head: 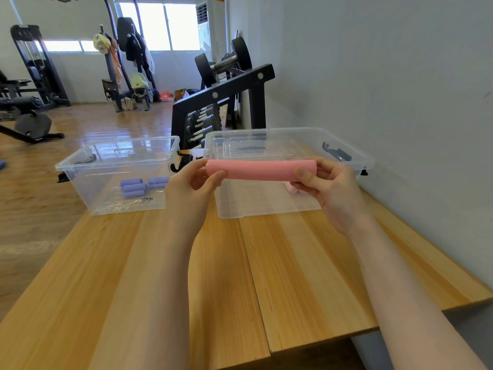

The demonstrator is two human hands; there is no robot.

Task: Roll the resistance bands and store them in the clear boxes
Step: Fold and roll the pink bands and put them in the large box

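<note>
While held: purple rolls (144,185) in L box (80,166).

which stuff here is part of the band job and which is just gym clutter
Job:
pink band, held at its ends by left hand and right hand
purple rolls in left box
right box, something pink inside
table

Clutter:
dumbbell rack
coat stand
weight machine
</note>
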